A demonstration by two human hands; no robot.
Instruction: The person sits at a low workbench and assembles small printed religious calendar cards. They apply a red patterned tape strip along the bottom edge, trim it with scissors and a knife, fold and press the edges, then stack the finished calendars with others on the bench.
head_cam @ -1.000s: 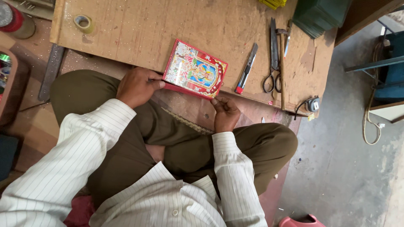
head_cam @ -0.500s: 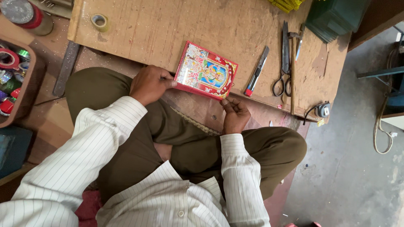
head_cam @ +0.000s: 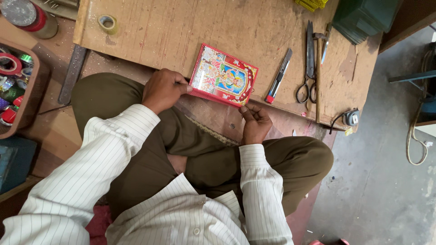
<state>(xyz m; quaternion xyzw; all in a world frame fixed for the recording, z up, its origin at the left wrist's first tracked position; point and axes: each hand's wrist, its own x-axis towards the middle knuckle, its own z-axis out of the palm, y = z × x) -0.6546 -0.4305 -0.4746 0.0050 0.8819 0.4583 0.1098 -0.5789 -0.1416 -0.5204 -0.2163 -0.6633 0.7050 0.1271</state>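
Note:
A small picture with a red patterned border lies flat at the near edge of a low wooden board. My left hand grips its left edge with fingers curled. My right hand touches its lower right corner with the fingertips, palm turned up. I sit cross-legged in olive trousers and a white striped shirt, my knees just under the board's edge.
On the board to the right lie a utility knife, scissors and a hammer. A tape roll sits at the board's left. A tray of coloured tapes is far left; a green stack at the top right.
The view has shifted slightly. Both hands stay on the picture, which has barely moved at the board's edge.

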